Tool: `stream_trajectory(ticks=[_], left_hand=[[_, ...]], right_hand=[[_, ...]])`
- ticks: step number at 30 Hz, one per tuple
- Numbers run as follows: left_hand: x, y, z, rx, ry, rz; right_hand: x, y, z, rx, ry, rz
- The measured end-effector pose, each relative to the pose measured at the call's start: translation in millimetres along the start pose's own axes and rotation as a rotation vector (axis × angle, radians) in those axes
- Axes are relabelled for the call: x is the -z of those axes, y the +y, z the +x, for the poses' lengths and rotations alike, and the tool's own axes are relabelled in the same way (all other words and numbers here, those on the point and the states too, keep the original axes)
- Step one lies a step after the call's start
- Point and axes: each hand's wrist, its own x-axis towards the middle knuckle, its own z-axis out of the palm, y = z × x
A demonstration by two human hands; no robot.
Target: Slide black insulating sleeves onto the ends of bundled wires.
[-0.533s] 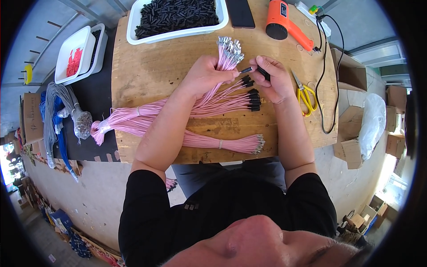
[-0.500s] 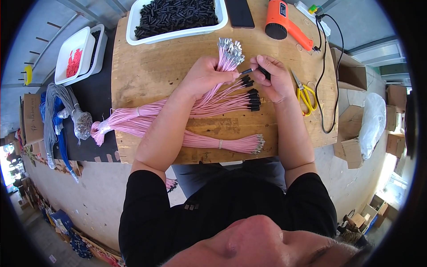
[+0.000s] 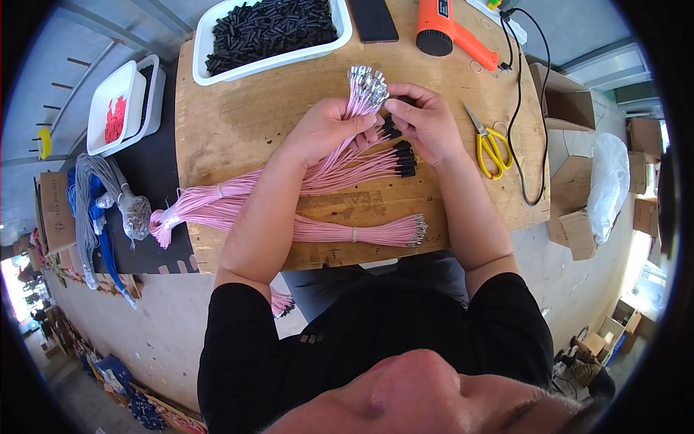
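My left hand is closed around a bundle of pink wires, its silvery metal terminals fanned out above the fist. Close beside those terminals, my right hand is pinched, with dark sleeve pieces partly visible between its fingers. Which wire its fingertips touch is hidden. Below the hands lie pink wires ending in black sleeves. Nearer the table's front edge rests another tied pink bundle with bare metal ends. All these wires gather at a wrapped end on the left.
A white tray of black sleeves stands at the back, near a dark phone and an orange heat gun. Yellow-handled scissors and a black cord lie to the right. White trays and grey cables are left.
My right hand has moved left, up against the terminals in my left hand. The black-sleeved wire end that showed between the hands is out of sight. The view has shifted slightly.
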Motion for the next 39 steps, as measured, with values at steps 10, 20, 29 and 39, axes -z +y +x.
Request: stream_trajectory(ticks=[10,20,29,39], left_hand=[[2,0,1,0.011,0.132,0.105],[0,-3,2,-0.03,0.173,0.033],[-1,-12,6,-0.069,0.264,0.114],[-3,-6,6,-0.022,0.347,0.087]], right_hand=[[8,7,5,0.045,-0.002,-0.008],[12,6,3,0.025,0.002,0.003],[13,10,-1,0.133,0.022,-0.144],[10,5,-1,0.186,-0.007,-0.143]])
